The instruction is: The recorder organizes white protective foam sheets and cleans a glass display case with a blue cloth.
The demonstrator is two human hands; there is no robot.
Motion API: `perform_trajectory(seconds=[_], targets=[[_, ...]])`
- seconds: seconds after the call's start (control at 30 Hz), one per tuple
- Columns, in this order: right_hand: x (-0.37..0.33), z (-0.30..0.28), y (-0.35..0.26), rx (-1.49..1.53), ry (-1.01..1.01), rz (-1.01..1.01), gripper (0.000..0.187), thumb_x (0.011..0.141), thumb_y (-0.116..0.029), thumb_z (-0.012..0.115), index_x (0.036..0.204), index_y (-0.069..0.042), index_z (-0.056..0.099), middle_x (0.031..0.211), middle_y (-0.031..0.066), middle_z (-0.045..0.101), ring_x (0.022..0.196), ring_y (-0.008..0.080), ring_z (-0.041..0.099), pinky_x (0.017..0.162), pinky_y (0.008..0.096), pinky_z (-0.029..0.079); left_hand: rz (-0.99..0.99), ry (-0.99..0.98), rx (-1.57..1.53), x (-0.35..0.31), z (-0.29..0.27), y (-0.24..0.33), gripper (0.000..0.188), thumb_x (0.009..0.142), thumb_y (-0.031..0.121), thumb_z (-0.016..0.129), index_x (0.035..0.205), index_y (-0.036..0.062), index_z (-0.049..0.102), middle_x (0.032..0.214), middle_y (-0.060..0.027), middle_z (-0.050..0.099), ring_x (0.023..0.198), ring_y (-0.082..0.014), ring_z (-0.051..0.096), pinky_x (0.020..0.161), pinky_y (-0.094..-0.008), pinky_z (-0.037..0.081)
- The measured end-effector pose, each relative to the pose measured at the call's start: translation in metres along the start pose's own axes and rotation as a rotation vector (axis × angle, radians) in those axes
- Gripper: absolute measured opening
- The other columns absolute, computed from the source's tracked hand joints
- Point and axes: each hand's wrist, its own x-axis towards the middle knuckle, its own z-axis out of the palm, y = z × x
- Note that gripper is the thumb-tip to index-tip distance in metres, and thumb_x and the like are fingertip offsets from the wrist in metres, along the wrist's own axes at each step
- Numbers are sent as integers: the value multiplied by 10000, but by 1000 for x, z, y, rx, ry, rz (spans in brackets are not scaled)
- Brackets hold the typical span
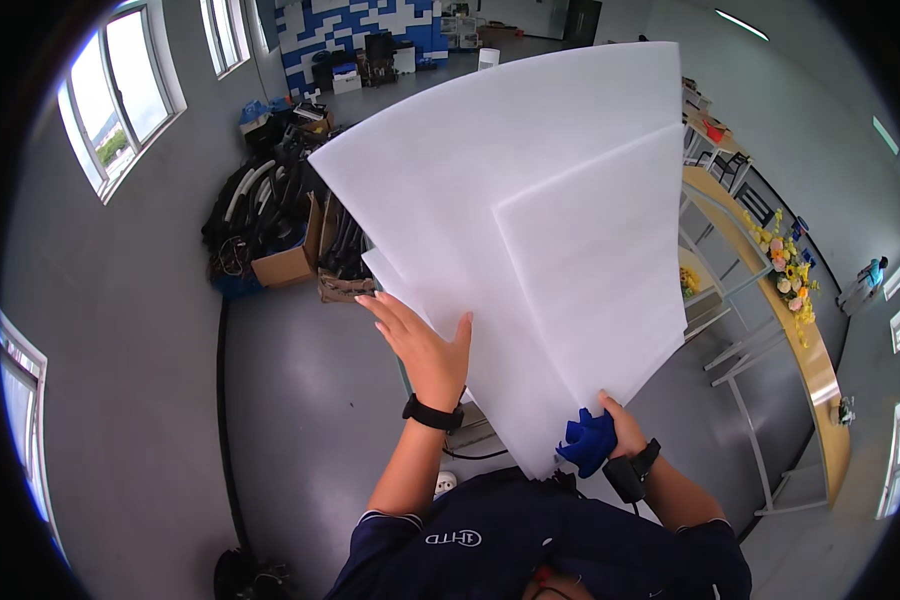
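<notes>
Large white sheets (410,190), thin and matte like wrapping paper, overlap in a fan in front of me and narrow toward my chest. My left hand (430,355), a black band at its wrist, lies open along their left edge, fingers stretched and thumb apart. At the lower right edge my right hand (625,430) is closed on the sheets, its thumb on top and the other fingers mostly hidden. Against that hand sits a crumpled deep-blue bunch (587,440) with petal-like folds; whether the fingers grip it too is unclear. A black device (627,478) is strapped to my right wrist.
To the right stands a long wooden-topped table (820,385) on pale metal legs, with yellow and pink flowers (790,275) on it. Cardboard boxes (288,258) and piled black gear (260,205) line the left wall. A person (865,280) is far right.
</notes>
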Motion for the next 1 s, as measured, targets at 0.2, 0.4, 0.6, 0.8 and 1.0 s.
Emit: perform_trajectory(seconds=[0.2, 0.4, 0.6, 0.8, 1.0], targets=[[2, -7, 3, -66, -10, -31, 435, 804, -333, 523, 1097, -39, 393, 941, 126, 509, 814, 253, 542, 699, 400, 476, -301, -290, -668, -10, 16, -27, 855, 738, 78, 587, 1275, -60, -63, 1324, -303, 18, 1245, -368, 115, 991, -367, 190], [18, -30, 10, -255, 108, -281, 442, 779, -262, 570, 1111, -25, 398, 978, 120, 502, 862, 226, 526, 714, 380, 466, -171, -271, -506, -12, 21, -28, 791, 755, 31, 529, 1282, -50, -55, 1341, -269, 47, 1235, -354, 176, 981, -361, 216], [4, -15, 4, -1048, 633, -1139, 641, 684, -167, 657, 1202, 17, 325, 1157, 171, 408, 1024, 303, 444, 821, 380, 405, -70, -350, -412, -11, 21, -32, 672, 747, 6, 494, 1295, -27, 106, 1298, -267, 221, 1186, -325, 291, 955, -345, 267], [-20, -7, -22, -1787, 435, -1091, 652, 639, -356, 666, 1165, -57, 424, 1248, 173, 361, 894, 293, 540, 699, 332, 462, -468, -533, -610, -26, 42, -76, 544, 734, -2, 488, 1240, -33, 290, 1189, -234, 401, 1062, -282, 439, 864, -315, 373], [-39, 15, -31, -2011, 247, -913, 599, 643, -454, 614, 1099, -81, 503, 1220, 149, 408, 670, 238, 590, 583, 310, 471, -537, -516, -646, -30, 42, -77, 539, 749, 1, 484, 1260, 54, 319, 1176, -130, 427, 983, -185, 471, 797, -260, 407]])
